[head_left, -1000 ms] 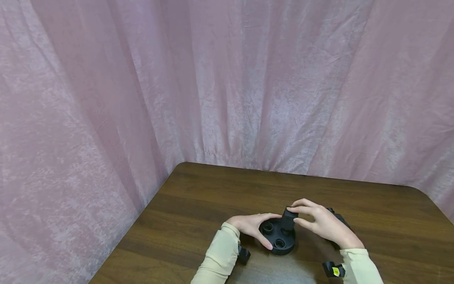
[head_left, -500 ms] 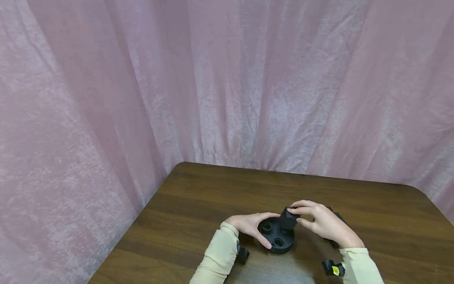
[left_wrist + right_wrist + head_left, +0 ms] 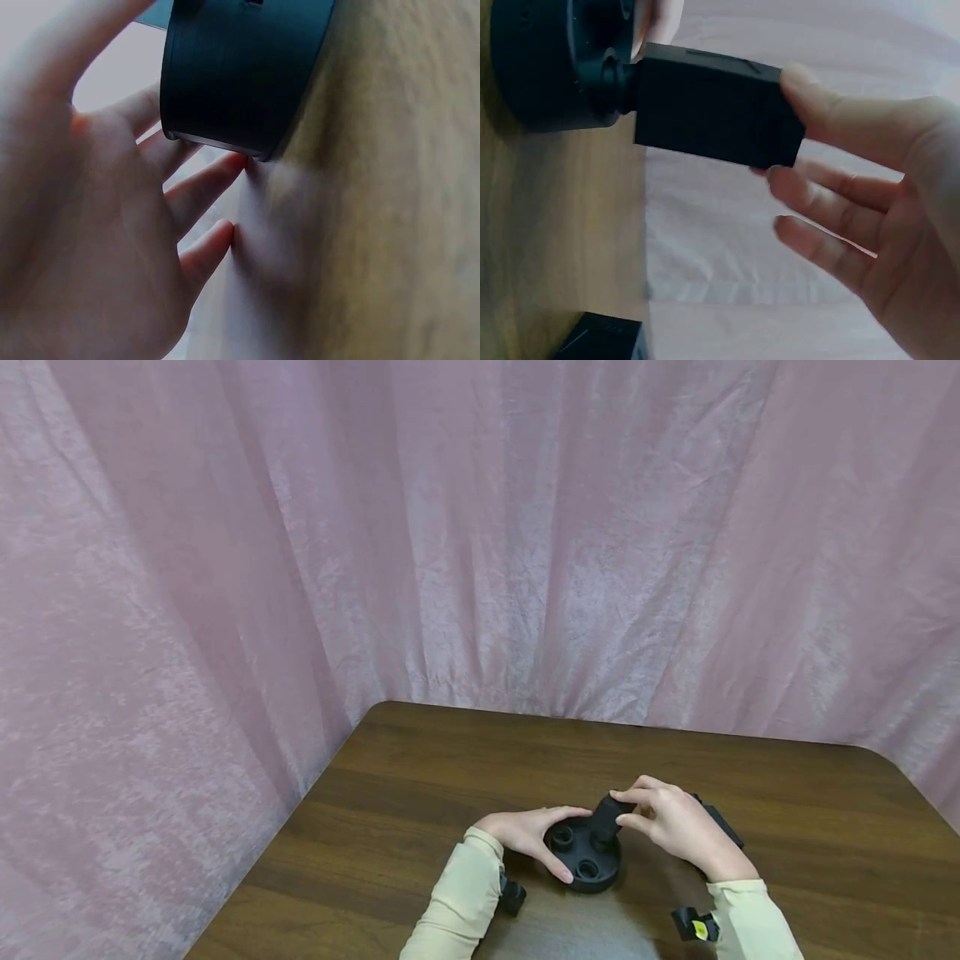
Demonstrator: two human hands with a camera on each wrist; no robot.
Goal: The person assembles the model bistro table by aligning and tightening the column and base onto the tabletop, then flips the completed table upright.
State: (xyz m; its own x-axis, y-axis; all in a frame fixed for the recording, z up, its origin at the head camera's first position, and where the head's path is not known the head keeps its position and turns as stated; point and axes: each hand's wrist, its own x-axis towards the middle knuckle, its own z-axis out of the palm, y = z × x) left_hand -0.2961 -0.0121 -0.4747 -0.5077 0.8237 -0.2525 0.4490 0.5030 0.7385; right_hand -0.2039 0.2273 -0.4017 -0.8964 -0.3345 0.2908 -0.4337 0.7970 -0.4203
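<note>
A round black base (image 3: pixel 576 853) with a raised rim and ring-shaped sockets sits on the table. My left hand (image 3: pixel 528 835) holds it from the left, thumb along the near side and fingers round the far side. In the left wrist view, fingertips reach under the edge of the base's smooth wall (image 3: pixel 240 82). My right hand (image 3: pixel 675 827) pinches the top end of a black rectangular block (image 3: pixel 712 105) between thumb and fingers. The block's narrow round neck (image 3: pixel 628 86) meets the socket on the base's right side. In the head view the block leans slightly right.
Another black block (image 3: pixel 723 825) lies on the table beyond my right hand, partly hidden by it. Wrist cameras (image 3: pixel 512 896) hang beneath both sleeves. A pink curtain (image 3: pixel 480 543) stands behind the brown wooden table (image 3: pixel 435 760).
The block has turned about its long axis, and its top now leans further right. My right fingers have shifted their grip on it. The left hand stays round the base.
</note>
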